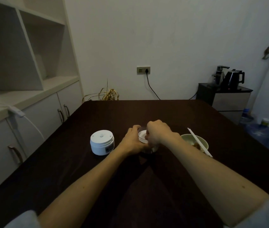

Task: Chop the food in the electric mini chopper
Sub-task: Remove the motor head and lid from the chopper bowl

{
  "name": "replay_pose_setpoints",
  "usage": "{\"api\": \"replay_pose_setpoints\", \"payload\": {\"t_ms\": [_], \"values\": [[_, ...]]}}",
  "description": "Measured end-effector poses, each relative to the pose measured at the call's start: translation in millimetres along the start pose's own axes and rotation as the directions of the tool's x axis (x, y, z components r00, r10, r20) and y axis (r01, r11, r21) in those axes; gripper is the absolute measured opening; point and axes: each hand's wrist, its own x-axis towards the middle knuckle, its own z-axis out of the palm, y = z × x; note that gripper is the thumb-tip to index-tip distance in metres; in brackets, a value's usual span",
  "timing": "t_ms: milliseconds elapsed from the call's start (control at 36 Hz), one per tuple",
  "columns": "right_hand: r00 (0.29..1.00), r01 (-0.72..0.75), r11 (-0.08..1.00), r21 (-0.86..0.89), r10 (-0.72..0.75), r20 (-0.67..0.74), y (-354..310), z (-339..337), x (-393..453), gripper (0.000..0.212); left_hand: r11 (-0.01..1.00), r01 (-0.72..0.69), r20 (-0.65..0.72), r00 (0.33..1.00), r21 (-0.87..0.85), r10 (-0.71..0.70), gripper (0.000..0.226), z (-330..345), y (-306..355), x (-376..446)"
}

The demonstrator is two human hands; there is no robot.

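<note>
White motor unit [102,142] stands upright on dark table [163,112], just left of left hand [133,142], clear of it. Left hand curls round clear chopper cup [148,149], steadying wall. Right hand [157,134] above cup mouth, fingers bunched on something at white disc [142,136] inside; what it pinches cannot tell. Green bowl [196,142] with food and chopsticks [199,142] just right of right wrist. Likely next step: motor unit onto cup; left hand nearer it, short sideways reach.
</note>
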Motion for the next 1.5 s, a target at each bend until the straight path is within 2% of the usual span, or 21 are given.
{"api": "replay_pose_setpoints", "payload": {"t_ms": [56, 139, 417, 611, 806, 944, 1056, 1250, 1389, 1500], "values": [[1.000, 0.030, 0.999, -0.024, -0.030, 0.002, 2.6, -1.2, -0.9, 0.024, 1.000, -0.011, -0.009, 1.000, -0.006, 0.011, 0.108, -1.1, 0.8, -0.7], [0.999, 0.038, 0.999, -0.026, -0.038, -0.011, 5.3, -2.7, -2.9, 0.024, 0.999, -0.019, -0.012, 1.000, -0.030, 0.019, 0.110, -3.4, 2.1, -2.0], [0.999, -0.027, 0.961, 0.274, 0.036, -0.026, 15.0, -0.3, -1.5, 0.019, 1.000, -0.003, -0.009, 1.000, 0.005, 0.003, 0.104, -10.9, 1.1, -8.5], [0.988, -0.007, 0.923, 0.385, 0.065, -0.140, 13.4, -2.8, -6.4, 0.023, 1.000, 0.010, 0.000, 1.000, 0.011, -0.010, 0.096, -16.1, -2.2, -12.2], [0.982, 0.063, 0.811, 0.581, 0.053, -0.180, 6.4, -10.8, -10.1, 0.020, 0.999, -0.002, -0.009, 1.000, -0.053, 0.002, 0.077, -21.3, -1.8, -16.0], [0.989, 0.059, 0.735, 0.676, 0.050, -0.140, 4.7, -15.0, -16.7, 0.023, 0.999, 0.002, -0.078, 0.997, -0.039, -0.005, 0.048, -26.1, -1.4, -23.2], [0.998, 0.058, 0.670, 0.740, -0.022, -0.058, 2.9, -18.3, -27.9, 0.023, 0.991, 0.082, -0.139, 0.986, -0.104, -0.096, 0.036, -31.1, -6.1, -27.1], [0.995, 0.037, 0.660, 0.751, -0.093, 0.032, -1.4, -19.3, -41.5, 0.019, 0.938, 0.115, -0.190, 0.964, -0.328, -0.184, 0.030, -42.0, -7.5, -29.6], [0.979, 0.054, 0.759, 0.649, -0.168, 0.115, -5.1, -15.0, -46.0, 0.012, 0.886, 0.100, -0.212, 0.953, -0.452, -0.216, 0.035, -46.6, -7.0, -34.3], [0.965, 0.118, 0.824, 0.555, -0.228, 0.133, -11.3, -4.0, -48.9, 0.005, 0.892, 0.091, -0.228, 0.951, -0.444, -0.210, 0.035, -44.6, -7.7, -33.5]]}}
